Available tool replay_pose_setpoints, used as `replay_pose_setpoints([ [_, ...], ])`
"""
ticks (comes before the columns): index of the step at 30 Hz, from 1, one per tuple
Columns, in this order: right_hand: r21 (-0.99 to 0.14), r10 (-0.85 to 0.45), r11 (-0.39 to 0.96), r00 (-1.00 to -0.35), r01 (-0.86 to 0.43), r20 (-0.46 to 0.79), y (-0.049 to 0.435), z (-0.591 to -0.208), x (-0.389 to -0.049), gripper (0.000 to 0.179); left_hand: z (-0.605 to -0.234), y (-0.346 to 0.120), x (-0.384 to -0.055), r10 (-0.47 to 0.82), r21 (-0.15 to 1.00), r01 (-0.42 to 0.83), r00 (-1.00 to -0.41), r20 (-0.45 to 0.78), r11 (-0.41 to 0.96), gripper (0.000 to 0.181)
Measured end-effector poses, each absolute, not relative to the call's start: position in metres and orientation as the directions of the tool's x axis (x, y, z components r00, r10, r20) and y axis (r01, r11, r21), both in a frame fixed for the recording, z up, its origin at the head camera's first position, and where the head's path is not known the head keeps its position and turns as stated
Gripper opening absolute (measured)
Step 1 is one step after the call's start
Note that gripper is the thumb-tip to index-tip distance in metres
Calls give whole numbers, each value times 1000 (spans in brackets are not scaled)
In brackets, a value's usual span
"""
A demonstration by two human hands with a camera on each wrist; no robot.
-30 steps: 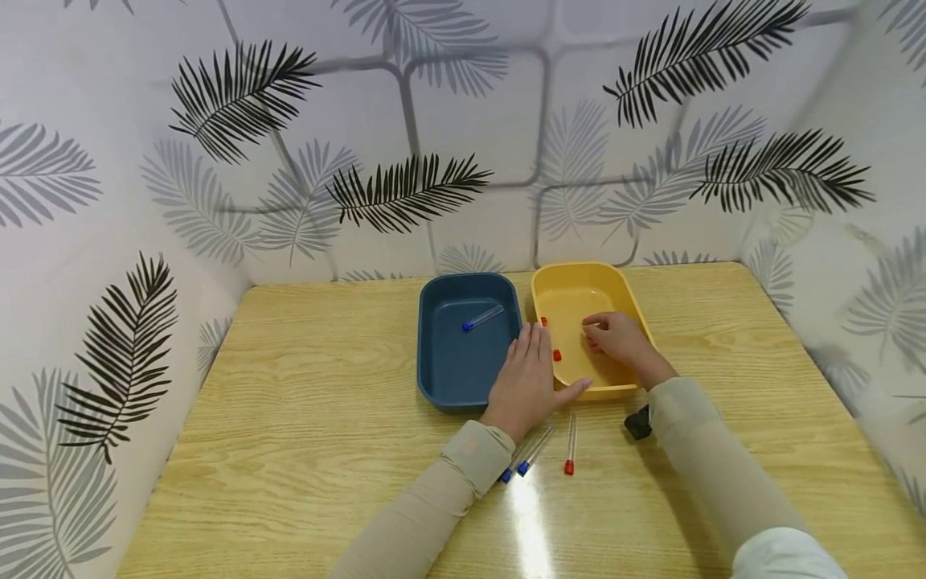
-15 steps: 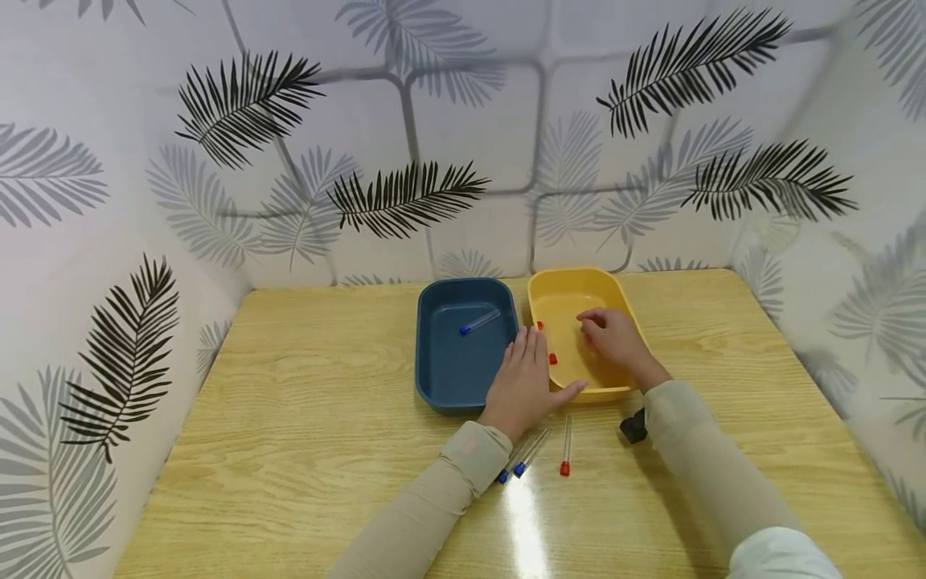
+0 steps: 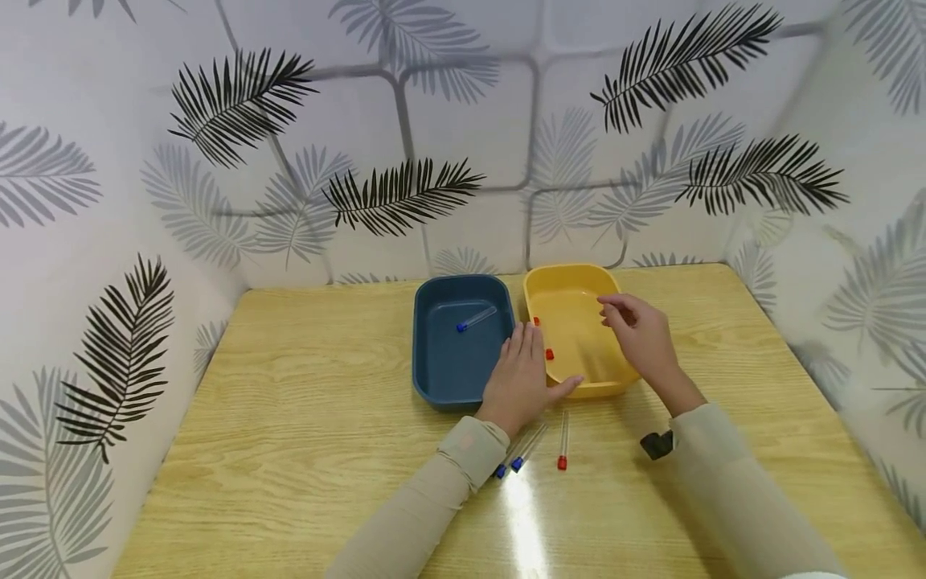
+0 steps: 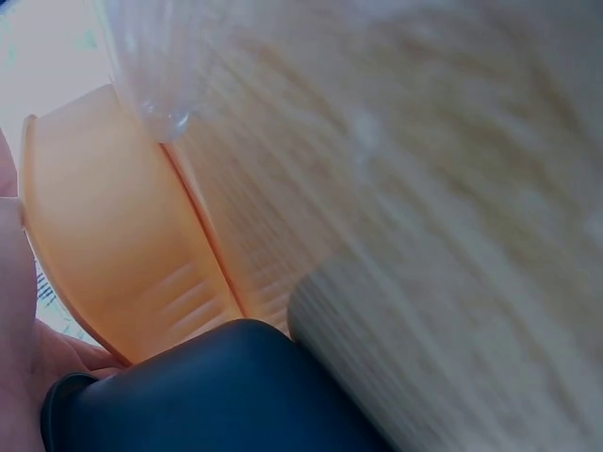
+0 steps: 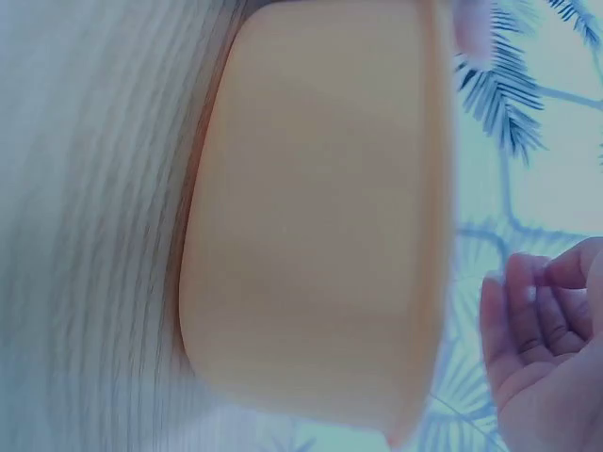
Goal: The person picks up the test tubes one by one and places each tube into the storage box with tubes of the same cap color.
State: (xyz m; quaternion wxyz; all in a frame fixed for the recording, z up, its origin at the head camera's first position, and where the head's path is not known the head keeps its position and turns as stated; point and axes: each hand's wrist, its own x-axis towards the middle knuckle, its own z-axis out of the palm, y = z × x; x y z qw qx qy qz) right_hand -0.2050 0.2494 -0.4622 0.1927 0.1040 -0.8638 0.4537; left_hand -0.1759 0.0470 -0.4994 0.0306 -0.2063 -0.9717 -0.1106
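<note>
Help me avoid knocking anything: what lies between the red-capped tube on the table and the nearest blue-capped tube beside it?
Between the red-capped tube and the nearest blue-capped tube there is only bare tabletop, as the head view shows.

A pale wood-grain bench (image 3: 304, 418) carries two trays side by side toward its far edge: the blue tray (image 3: 448, 371) left, the yellow tray (image 3: 571, 310) right. Nearer lie two blue-capped tubes (image 3: 531, 446), slanting, and right of them a red-capped tube (image 3: 563, 438), its cap toward the near side.
</note>
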Motion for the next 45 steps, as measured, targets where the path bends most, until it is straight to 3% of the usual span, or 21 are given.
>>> replay_pose_setpoints([
  [9, -733, 82, 625, -912, -267, 402, 272, -466, -152, 21, -500, 46, -176, 401, 208, 416, -909, 112, 885, 105],
  [16, -771, 132, 618, -946, -155, 296, 279, -485, -114, 22, -498, 46, -175, 402, 207, 416, -909, 107, 885, 106],
  [23, -715, -15, 692, -992, -99, 122, 273, -494, -96, 26, -498, 45, -176, 399, 196, 411, -912, 98, 890, 106],
  [31, -675, -163, 731, -986, -104, -24, 248, -502, -92, 18, -497, 47, -176, 395, 202, 406, -914, 96, 891, 106],
  [45, -663, -226, 742, -969, -106, -99, 215, -506, -96, 17, -497, 46, -175, 393, 205, 405, -914, 100, 891, 105],
])
